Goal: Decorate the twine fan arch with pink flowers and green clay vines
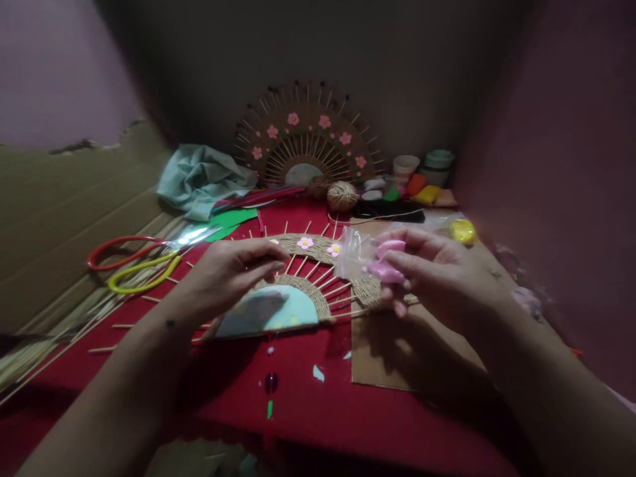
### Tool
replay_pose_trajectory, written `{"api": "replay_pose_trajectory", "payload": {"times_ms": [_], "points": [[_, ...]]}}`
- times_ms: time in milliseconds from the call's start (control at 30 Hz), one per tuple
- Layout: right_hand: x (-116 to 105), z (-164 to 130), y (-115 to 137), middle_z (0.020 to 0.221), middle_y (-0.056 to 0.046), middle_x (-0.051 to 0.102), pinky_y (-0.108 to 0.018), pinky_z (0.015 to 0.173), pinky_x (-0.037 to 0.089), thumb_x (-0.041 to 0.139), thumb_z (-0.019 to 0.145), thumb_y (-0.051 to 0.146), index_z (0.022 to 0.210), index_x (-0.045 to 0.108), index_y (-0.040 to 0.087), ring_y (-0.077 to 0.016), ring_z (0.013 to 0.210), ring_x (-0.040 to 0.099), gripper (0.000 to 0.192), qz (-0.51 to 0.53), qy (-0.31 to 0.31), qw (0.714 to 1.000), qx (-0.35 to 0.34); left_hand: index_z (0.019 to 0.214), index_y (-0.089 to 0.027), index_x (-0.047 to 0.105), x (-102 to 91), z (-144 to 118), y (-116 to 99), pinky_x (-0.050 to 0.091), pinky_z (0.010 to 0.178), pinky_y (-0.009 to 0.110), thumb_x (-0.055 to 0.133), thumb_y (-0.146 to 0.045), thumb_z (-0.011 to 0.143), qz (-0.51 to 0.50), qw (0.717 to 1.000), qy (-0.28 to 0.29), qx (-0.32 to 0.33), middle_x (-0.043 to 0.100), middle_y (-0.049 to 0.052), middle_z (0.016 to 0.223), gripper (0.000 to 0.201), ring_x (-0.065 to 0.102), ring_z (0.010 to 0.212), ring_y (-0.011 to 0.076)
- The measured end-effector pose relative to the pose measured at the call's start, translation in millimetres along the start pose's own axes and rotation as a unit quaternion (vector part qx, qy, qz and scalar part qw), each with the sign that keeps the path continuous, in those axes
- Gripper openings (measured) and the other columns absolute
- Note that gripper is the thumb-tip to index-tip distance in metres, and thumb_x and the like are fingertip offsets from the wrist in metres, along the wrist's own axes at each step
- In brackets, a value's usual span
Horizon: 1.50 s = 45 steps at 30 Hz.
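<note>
My right hand grips pink modelling clay between thumb and fingers, with a clear plastic bag sticking out to its left. My left hand is closed in a loose pinch above the left part of a half-round woven fan; whatever its fingertips hold, if anything, is too small to make out. The fan lies on the red cloth, with thin sticks fanning out, a pale blue centre and pink flowers with yellow middles on its outer band. Both hands hide parts of it.
A similar flowered fan stands against the back wall. A twine ball, coloured clay packets and a teal cloth sit behind. Cardboard lies under my right hand; yellow clay is at right, orange-handled scissors-like loops at left.
</note>
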State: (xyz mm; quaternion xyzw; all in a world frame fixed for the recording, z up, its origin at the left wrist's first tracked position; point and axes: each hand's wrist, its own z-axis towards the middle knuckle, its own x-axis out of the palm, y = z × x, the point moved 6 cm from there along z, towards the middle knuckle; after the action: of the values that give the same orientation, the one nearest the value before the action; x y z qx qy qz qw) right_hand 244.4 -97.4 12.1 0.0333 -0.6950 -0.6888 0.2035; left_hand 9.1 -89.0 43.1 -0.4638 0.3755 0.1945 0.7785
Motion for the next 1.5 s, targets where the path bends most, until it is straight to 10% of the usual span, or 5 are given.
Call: {"api": "replay_pose_trajectory", "payload": {"times_ms": [100, 300, 1000, 1267, 1500], "points": [[2.2, 1.1, -3.2, 0.07, 0.002, 0.061, -0.021, 0.04, 0.05, 0.065, 0.083, 0.032, 0.092, 0.057, 0.021, -0.0113, 0.053, 0.061, 0.017, 0.007, 0.018, 1.0, -0.001, 0.098, -0.024, 0.07, -0.9, -2.1, -24.4, 0.047, 0.056, 0.018, 0.066, -0.022, 0.081, -0.125, 0.989, -0.074, 0.013, 0.069, -0.001, 0.08, 0.018, 0.06, 0.064, 0.0096], [4.0, 2.2, -3.0, 0.073, 0.001, 0.061, -0.021, 0.041, 0.05, 0.061, 0.086, 0.034, 0.093, 0.056, 0.022, -0.0113, 0.054, 0.061, 0.015, -0.002, 0.041, 0.999, -0.021, 0.095, -0.02, 0.071, 18.8, 7.4, -61.9, 0.049, 0.064, 0.017, 0.063, -0.022, 0.084, -0.123, 0.991, -0.046, 0.033, 0.066, 0.001, 0.09, 0.014, 0.06, 0.078, 0.0107], [11.2, 1.3, 0.2, 0.055, 0.004, 0.063, -0.019, 0.041, 0.047, 0.053, 0.089, 0.029, 0.093, 0.053, 0.021, -0.0103, 0.04, 0.059, 0.009, -0.042, 0.051, 0.998, -0.025, 0.077, -0.015, 0.067, 40.3, 23.9, -52.5, 0.046, 0.053, 0.02, 0.06, -0.013, 0.071, -0.233, 0.972, -0.028, -0.025, 0.063, 0.0, 0.071, 0.01, 0.054, 0.06, 0.0096], [7.9, 2.3, -4.7, 0.056, 0.002, 0.063, -0.02, 0.039, 0.046, 0.053, 0.089, 0.032, 0.093, 0.052, 0.022, -0.0115, 0.04, 0.058, 0.011, -0.044, 0.046, 0.998, -0.004, 0.086, -0.017, 0.072, 59.0, 33.4, -58.1, 0.05, 0.06, 0.024, 0.063, -0.021, 0.078, -0.213, 0.971, 0.109, -0.007, 0.07, 0.003, 0.088, 0.013, 0.062, 0.071, 0.0132], [8.1, 0.9, -3.7, 0.054, 0.004, 0.06, -0.018, 0.035, 0.043, 0.055, 0.088, 0.032, 0.089, 0.05, 0.022, -0.0113, 0.042, 0.058, 0.01, -0.076, 0.011, 0.997, 0.016, 0.065, -0.015, 0.068, 54.1, 34.6, -52.1, 0.046, 0.055, 0.022, 0.067, -0.025, 0.076, -0.176, 0.984, -0.031, -0.003, 0.065, 0.0, 0.062, 0.015, 0.056, 0.057, 0.0112]]}}
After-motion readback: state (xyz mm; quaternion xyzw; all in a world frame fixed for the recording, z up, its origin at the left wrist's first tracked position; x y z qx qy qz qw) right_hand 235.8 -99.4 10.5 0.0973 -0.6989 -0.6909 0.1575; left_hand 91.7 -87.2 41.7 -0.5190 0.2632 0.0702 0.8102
